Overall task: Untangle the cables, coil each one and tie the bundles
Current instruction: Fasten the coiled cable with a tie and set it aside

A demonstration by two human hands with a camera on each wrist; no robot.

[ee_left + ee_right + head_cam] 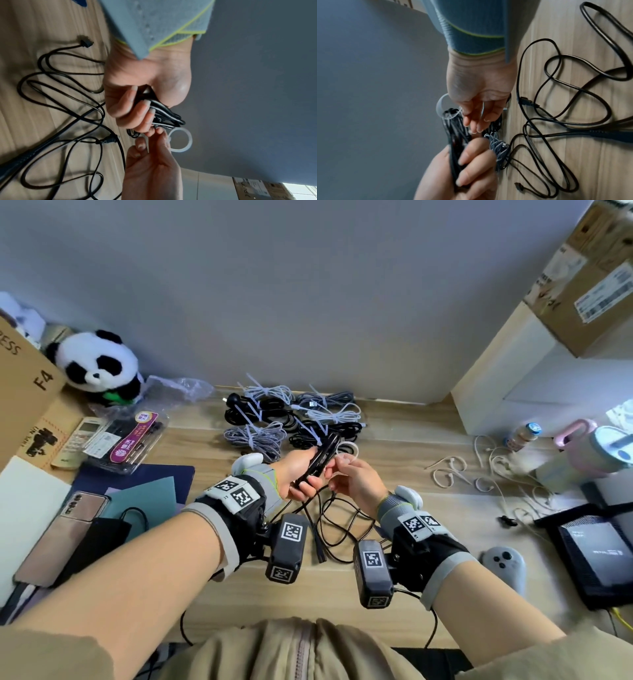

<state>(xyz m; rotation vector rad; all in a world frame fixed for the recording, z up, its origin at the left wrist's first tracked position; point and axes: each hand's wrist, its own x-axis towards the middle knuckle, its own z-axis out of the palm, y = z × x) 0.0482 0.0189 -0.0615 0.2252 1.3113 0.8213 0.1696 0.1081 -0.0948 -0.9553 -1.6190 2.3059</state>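
Two hands close together above the desk (394, 446), busy with one job. Left hand (301, 470) wrapped tight round a coiled black cable (320, 458), likely to keep the loops from springing apart while the tie goes on. Right hand (356, 477) pinching the tail of a white zip tie (347, 448), its loop wide and slack near the top of the coil, not yet cinched by the look of it. Held up off the wood, probably so the tie can pass all the way round.

Below, loose black cables (337, 529) sprawled on the desk, uncoiled. Farther back, near the grey wall (308, 285), a cluster of tied bundles (291, 419). Spare ties (479, 474) scattered to the right. Stuffed panda (97, 364) and cardboard box (24, 385) at the left, phone (63, 537) nearer in.
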